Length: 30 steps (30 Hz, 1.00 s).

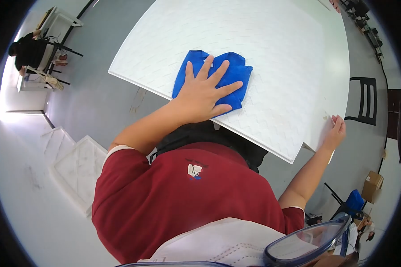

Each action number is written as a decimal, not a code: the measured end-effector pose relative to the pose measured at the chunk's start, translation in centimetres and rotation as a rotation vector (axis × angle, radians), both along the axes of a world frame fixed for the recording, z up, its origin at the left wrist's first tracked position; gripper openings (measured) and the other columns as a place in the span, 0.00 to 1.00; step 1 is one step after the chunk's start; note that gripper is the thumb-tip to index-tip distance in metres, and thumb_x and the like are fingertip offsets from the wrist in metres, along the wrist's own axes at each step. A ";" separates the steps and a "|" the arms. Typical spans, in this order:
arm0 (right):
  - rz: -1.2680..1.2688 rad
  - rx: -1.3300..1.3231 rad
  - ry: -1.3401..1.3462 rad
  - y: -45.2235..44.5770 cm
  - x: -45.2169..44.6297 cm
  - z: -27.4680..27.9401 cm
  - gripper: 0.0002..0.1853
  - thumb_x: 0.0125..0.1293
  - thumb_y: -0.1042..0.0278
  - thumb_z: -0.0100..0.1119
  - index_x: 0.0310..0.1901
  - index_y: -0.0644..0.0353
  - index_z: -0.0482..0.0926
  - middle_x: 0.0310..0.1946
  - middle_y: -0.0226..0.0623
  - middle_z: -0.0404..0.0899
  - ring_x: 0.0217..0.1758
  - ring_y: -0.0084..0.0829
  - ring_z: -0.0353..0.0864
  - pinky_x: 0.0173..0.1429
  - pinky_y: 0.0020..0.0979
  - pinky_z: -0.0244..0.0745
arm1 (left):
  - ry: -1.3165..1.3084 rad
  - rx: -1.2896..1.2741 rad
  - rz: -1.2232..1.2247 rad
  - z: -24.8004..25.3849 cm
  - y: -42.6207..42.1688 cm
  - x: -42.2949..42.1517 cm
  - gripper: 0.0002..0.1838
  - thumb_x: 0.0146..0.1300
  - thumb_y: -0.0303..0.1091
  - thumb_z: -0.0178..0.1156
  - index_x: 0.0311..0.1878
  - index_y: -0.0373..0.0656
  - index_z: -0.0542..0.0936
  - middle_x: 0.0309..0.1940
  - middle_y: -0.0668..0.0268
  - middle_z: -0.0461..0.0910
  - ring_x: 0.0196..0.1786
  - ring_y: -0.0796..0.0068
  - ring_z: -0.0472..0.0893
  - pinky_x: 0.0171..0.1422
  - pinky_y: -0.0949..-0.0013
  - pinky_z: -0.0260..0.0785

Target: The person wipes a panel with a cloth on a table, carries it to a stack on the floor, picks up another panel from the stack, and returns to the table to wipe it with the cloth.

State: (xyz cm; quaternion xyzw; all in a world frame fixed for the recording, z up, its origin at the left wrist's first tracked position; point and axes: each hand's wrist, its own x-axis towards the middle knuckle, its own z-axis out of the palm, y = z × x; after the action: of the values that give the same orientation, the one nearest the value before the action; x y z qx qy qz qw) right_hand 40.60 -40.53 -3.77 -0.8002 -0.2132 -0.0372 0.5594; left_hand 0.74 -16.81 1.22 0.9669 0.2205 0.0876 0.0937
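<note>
My left hand (pixel 207 91) lies palm down with fingers spread on a folded blue cloth (pixel 243 73), pressing it flat against the white textured tabletop (pixel 280 75) near its front edge. At the table's right side is my right hand (pixel 337 128), its fingers bent and bunched together by the edge. Whatever those fingertips hold, if anything, is too small to make out. Close to them a small pale mark (pixel 325 116) shows on the white surface.
Another person's hand (pixel 335 5) is at the table's far right corner. A black chair (pixel 363 101) stands right of the table. On the far left a person (pixel 33 53) sits at a desk. A cardboard box (pixel 372 187) and white panels (pixel 82 171) are farther off.
</note>
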 end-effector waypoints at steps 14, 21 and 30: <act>-0.013 0.021 0.003 0.0 0.3 -0.3 0.14 0.66 0.62 0.51 0.40 0.68 0.78 0.33 0.37 0.80 0.40 0.27 0.79 0.48 0.25 0.70 | -0.029 0.030 0.118 -0.6 2.4 -1.6 0.24 0.57 0.39 0.58 0.59 0.64 0.72 0.67 0.58 0.57 0.70 0.52 0.53 0.67 0.37 0.45; 0.013 0.056 0.005 -0.1 0.7 -0.6 0.13 0.65 0.65 0.53 0.39 0.68 0.78 0.32 0.36 0.80 0.39 0.25 0.79 0.48 0.24 0.72 | 0.041 0.204 0.551 -1.0 8.6 -8.6 0.22 0.61 0.42 0.54 0.60 0.65 0.70 0.68 0.61 0.58 0.69 0.50 0.55 0.67 0.37 0.45; 0.010 0.066 0.010 -0.2 0.2 -0.3 0.12 0.66 0.65 0.52 0.39 0.67 0.78 0.32 0.36 0.80 0.38 0.23 0.77 0.47 0.24 0.71 | 0.092 0.068 0.752 -1.8 11.4 -11.6 0.27 0.61 0.53 0.49 0.64 0.69 0.65 0.70 0.57 0.51 0.72 0.47 0.47 0.66 0.31 0.37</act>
State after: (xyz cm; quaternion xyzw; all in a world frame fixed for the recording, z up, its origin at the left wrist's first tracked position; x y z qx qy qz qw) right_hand 40.80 -40.76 -4.09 -0.7803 -0.2129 -0.0372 0.5869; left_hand -10.90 -5.37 -0.55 0.8239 0.5609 0.0796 0.0129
